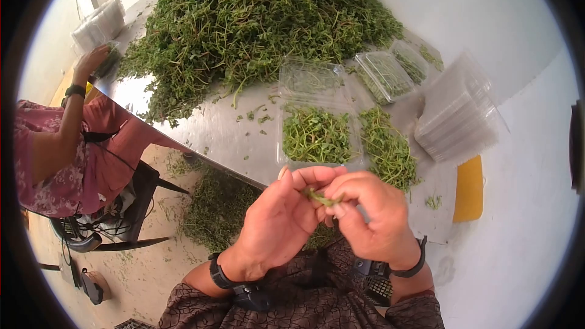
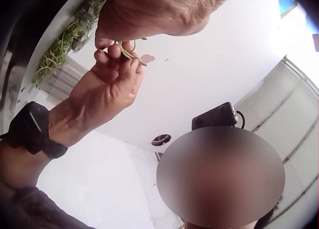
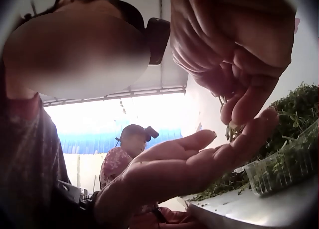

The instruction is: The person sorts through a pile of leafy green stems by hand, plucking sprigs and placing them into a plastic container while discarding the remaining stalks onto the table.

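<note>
Herb-heaped steel table, clamshell trays

Table is smooth, dully gleaming metal. Clear glossy plastic for the clamshell tray and the lidded stack. Herb heap looks leafy, matt.

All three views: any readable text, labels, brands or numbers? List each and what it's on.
None can be read in any view.
Clear plastic containers: no label or print visible.
Stack of empty containers: nothing printed that shows.
Wrist bands and camera mounts: plain black, no markings legible.
Yellow object on the table: blank.
Left hand and right hand pinch a herb sprig; no tag on it.
</note>
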The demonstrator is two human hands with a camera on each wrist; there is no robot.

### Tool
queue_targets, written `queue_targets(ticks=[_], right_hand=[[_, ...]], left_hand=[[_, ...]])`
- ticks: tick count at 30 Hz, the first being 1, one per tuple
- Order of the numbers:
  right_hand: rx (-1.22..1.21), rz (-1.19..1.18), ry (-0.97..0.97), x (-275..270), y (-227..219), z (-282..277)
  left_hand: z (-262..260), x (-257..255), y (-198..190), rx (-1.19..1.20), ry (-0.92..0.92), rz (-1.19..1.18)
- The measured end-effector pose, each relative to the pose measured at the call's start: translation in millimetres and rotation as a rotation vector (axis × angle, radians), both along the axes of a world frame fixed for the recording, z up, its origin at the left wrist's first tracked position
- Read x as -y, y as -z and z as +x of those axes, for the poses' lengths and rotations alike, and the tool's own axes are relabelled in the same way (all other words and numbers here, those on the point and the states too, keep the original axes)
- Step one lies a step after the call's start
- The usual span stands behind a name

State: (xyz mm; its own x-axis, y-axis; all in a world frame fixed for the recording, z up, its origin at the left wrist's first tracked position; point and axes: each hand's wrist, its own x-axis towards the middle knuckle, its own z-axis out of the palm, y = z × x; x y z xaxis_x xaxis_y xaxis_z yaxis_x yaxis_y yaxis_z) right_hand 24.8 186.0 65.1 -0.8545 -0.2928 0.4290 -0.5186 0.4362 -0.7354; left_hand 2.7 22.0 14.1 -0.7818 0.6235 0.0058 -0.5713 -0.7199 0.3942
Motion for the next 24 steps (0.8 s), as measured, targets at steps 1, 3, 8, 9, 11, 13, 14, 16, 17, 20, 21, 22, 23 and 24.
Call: queue_targets(ticks=[1, 3, 8, 9, 11, 13, 14, 16, 17, 20, 21, 22, 23, 24], right_hand=[[0.043, -0.079, -0.005, 0, -7, -4], [0.105, -0.181, 0.017, -2, -12, -11], [0.327, -0.413, 0.130, -4, -29, -36], [0.356, -0.400, 0.141, -5, -31, -43], [0.402, -0.391, 0.139, -3, -32, -58], [0.470, -0.393, 0.122, 0, -24, -75], [0.473, -0.393, 0.123, 2, -22, -82], [0.588, -0.289, 0.154, 5, -19, -92], [0.547, -0.248, 0.191, 5, -13, -94], [0.543, -0.215, 0.259, 3, -20, -86], [0.547, -0.214, 0.259, 0, -18, -82], [0.436, -0.162, 0.317, -4, -16, -77], [0.324, -0.111, 0.375, -8, -15, -74], [0.324, -0.110, 0.381, -13, -11, -71]], left_hand=[[-3, 1, 1, -0.026, 0.008, 0.062], [-7, 2, -3, -0.066, -0.017, 0.060], [-8, 9, -8, -0.007, -0.165, -0.029], [-9, 11, -7, -0.058, -0.246, -0.082], [-13, 16, -4, -0.108, -0.328, -0.136], [-17, 19, 1, -0.265, -0.480, -0.220], [-19, 19, 3, -0.261, -0.479, -0.221], [-23, 20, 6, -0.289, -0.533, -0.231], [-24, 20, 6, -0.287, -0.533, -0.231], [-27, 23, 9, -0.291, -0.561, -0.282], [-27, 24, 10, -0.334, -0.599, -0.341], [-27, 24, 11, -0.377, -0.635, -0.401], [-28, 25, 11, -0.375, -0.632, -0.401], [-29, 27, 11, -0.444, -0.682, -0.534]])
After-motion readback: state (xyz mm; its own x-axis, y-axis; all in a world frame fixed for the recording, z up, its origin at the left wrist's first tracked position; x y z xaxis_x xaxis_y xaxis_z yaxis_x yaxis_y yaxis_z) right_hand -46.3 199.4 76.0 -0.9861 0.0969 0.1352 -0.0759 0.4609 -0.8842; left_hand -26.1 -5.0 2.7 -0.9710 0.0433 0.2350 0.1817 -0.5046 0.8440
